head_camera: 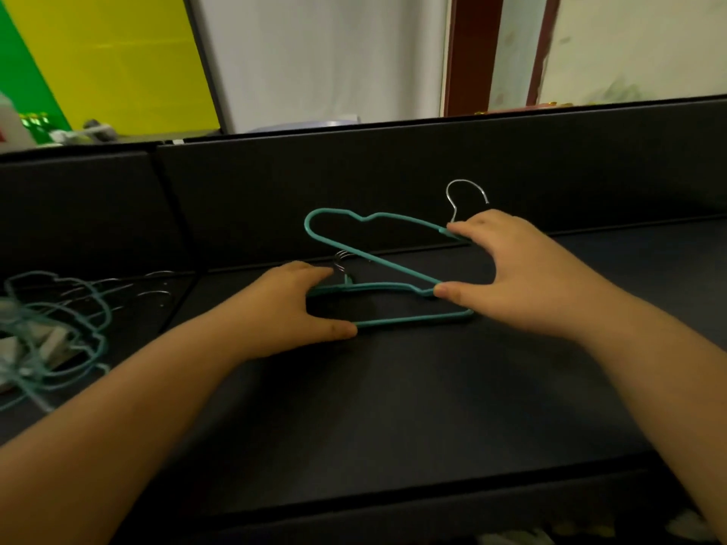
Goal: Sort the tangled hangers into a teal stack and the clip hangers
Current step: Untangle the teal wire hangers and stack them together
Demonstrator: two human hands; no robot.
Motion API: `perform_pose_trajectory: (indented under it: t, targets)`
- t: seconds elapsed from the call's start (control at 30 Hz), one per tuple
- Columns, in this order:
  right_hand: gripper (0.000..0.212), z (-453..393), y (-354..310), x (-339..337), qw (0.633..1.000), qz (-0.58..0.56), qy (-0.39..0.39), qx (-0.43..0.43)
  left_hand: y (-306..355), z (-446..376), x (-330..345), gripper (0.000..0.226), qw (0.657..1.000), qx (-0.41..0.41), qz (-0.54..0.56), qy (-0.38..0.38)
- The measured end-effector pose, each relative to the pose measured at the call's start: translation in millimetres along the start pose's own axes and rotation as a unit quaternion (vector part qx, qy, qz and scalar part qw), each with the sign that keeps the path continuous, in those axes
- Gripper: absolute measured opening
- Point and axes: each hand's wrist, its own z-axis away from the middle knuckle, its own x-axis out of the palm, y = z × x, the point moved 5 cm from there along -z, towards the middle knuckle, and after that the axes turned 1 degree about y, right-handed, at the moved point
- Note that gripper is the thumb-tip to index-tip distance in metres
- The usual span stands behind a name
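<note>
Black worktop (393,407) is carrying a flat teal stack (393,320) at centre. Left hand (299,308) is grasping its left end, while right hand (507,277) is pinching a tilted teal hanger (354,220) above it. Tangled hangers (59,320) are lying far left.

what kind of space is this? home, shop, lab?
Probably a staged work or recording station, not a home: a matte black tabletop with a raised black back panel, bright yellow and green wall panels behind, and a tangle of teal wire hangers being sorted.
</note>
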Motion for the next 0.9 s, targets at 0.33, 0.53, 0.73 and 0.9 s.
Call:
perform_pose_trajectory:
  t: [0.33,0.53,0.73,0.9]
  targets:
    - [0.077,-37,-45,41,0.988,0.007,-0.146,-0.051,-84,73,-39,0.072,0.986,-0.096,-0.021,0.136]
    - [0.079,-48,-62,64,0.979,0.029,-0.189,-0.070,-89,84,-37,0.065,0.981,-0.123,-0.044,0.146]
    - [0.078,-48,-67,72,0.976,0.027,-0.199,-0.079,-94,86,-33,0.066,0.981,-0.130,-0.023,0.139]
    - [0.080,-46,-71,75,0.974,0.053,-0.202,-0.088,-92,86,-36,0.067,0.982,-0.117,-0.028,0.146]
